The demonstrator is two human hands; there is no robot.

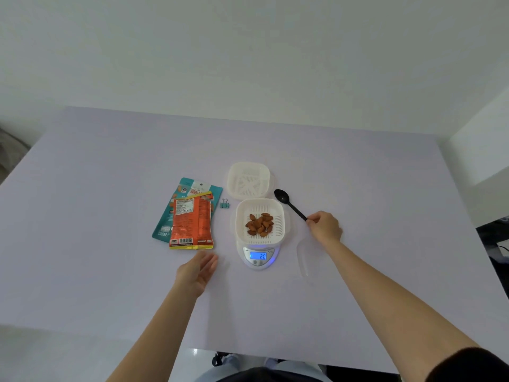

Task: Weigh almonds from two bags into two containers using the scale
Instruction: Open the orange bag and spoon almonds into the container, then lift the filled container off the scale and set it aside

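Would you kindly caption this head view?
Almonds weighed on the scale; right hand holds a black spoon.

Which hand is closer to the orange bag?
Left. The left hand hovers open just below the orange bag; the right hand holds the black spoon beyond the scale.

Orange bag (191, 224), teal bag (165, 216), black spoon (289, 204)

Pale table (110, 188) carries: scale (258, 256), empty container (248, 181), teal bag (190, 188), binder clip (224, 203), black spoon (289, 203).
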